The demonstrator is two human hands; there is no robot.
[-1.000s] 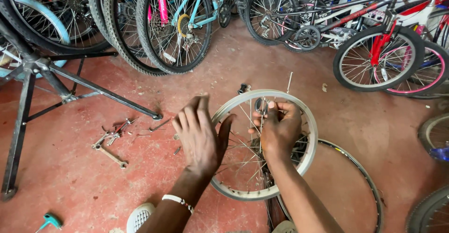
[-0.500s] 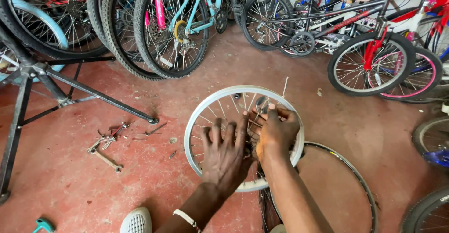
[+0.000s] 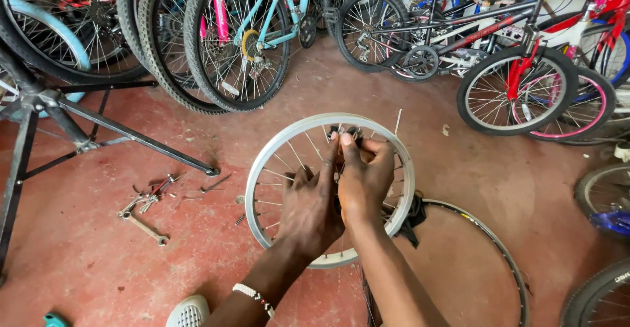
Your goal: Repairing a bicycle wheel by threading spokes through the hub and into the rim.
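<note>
A bare silver bicycle wheel rim (image 3: 275, 160) with thin spokes is held over the red floor in front of me. My left hand (image 3: 312, 205) lies flat over the spokes near the middle, fingers stretched toward the hub. My right hand (image 3: 364, 176) is beside it, fingertips pinched on the wheel's dark hub (image 3: 346, 132) and spoke ends at the far side. A loose spoke (image 3: 397, 122) sticks up past the rim's far edge. A beaded band sits on my left wrist (image 3: 252, 294).
A second rim (image 3: 499, 255) lies on the floor under and right of the wheel. Wrenches and small tools (image 3: 147, 205) lie scattered at left beside a black repair stand (image 3: 85, 130). Several bicycles (image 3: 512, 71) and wheels line the back. My white shoe (image 3: 189, 312) is at the bottom.
The wheel has shifted left in view. My left hand moved from the rim's left edge onto the spokes, next to the right hand, which stays at the hub.
</note>
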